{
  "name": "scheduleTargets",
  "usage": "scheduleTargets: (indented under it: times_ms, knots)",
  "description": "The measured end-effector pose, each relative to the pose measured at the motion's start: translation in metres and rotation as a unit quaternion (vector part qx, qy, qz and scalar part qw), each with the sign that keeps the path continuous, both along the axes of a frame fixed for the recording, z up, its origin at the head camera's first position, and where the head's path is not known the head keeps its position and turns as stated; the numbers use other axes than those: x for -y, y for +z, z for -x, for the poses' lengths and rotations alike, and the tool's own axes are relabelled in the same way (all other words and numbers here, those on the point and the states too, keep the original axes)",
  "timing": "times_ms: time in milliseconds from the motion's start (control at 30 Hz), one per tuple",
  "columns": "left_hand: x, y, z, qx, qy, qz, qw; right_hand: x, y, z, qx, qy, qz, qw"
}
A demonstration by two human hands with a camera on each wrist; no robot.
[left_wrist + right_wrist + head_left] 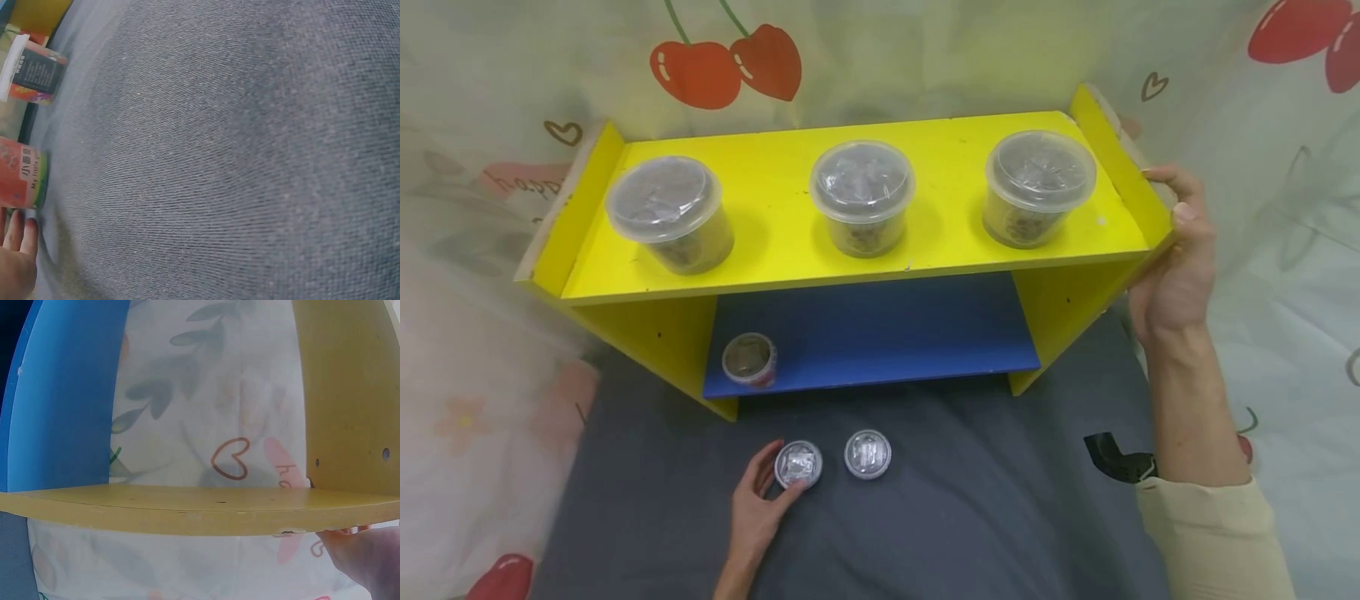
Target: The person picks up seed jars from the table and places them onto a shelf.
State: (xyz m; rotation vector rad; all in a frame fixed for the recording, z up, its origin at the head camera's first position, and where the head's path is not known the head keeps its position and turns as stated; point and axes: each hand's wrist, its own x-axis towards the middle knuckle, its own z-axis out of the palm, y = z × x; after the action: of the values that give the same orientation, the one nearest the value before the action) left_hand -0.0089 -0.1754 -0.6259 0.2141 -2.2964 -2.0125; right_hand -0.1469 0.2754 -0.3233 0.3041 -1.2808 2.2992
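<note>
My left hand has its thumb and fingers curled round a small round cup with a clear lid, standing on the grey cloth. In the left wrist view, fingertips meet the side of that cup, which has a red label and a green base. A second small lidded cup stands just to its right. On the right, my right hand grips the side panel of a yellow and blue shelf. The right wrist view has that hand at the panel's edge, its fingers partly hidden.
Three larger lidded tubs stand spaced along the yellow top board. Another small cup sits at the left end of the blue lower board. Behind hangs a curtain printed with cherries. A black object lies by my right forearm.
</note>
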Motion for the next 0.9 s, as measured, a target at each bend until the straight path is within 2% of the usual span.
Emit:
scheduleTargets:
  times_ms: [200,333,433,533,600,733,833,900]
  knots:
    - [-0.004,-0.003,0.0,0.005,0.001,0.027,0.9996,0.001,0.001,0.0,-0.002,-0.005,-0.001,1.0]
    - [-0.006,-0.001,0.0,0.019,0.003,0.042,0.999,0.001,0.0,-0.001,0.004,-0.022,-0.021,1.0]
    - [-0.009,0.009,-0.001,0.029,0.001,0.042,0.9987,0.002,0.0,-0.001,0.005,-0.028,-0.021,0.999]
    - [-0.012,0.023,-0.003,0.034,-0.007,0.057,0.9978,0.003,0.0,-0.001,0.004,-0.022,-0.009,1.0]
    - [-0.013,0.028,-0.003,0.035,-0.012,0.071,0.9968,0.003,0.0,-0.001,0.003,-0.02,-0.007,1.0]
    - [-0.011,0.017,-0.003,0.05,-0.011,0.08,0.9955,0.003,-0.001,0.0,0.001,-0.018,-0.007,1.0]
    - [-0.009,0.004,-0.002,0.047,-0.005,0.078,0.9958,0.003,-0.002,0.0,-0.001,-0.018,-0.01,1.0]
    - [-0.008,0.0,-0.001,0.037,-0.003,0.08,0.9961,0.003,-0.002,0.0,0.0,-0.018,-0.011,1.0]
